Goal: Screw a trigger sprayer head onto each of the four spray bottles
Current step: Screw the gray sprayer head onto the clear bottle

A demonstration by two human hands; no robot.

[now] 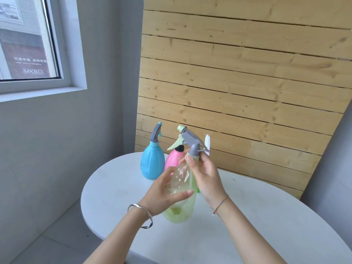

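Observation:
A clear pale-green spray bottle [182, 208] is held tilted above the white table [247, 216]. My left hand [163, 191] grips its body. My right hand [204, 174] holds its neck at the collar of a grey trigger head [190, 139] with a pale-green nozzle and lever. Behind stands a blue bottle [152, 162] with a grey trigger head [156, 132] on it. To its right a pink bottle [172, 159] shows a black neck, mostly hidden by the held bottle. A white sprayer part [207, 142] peeks out behind my right hand, with a sliver of green [198, 191] below.
The rounded table stands in a corner, with a grey wall and window at the left and a leaning wooden slat panel [238, 82] right behind the bottles. The table's left edge drops to a tiled floor [47, 244].

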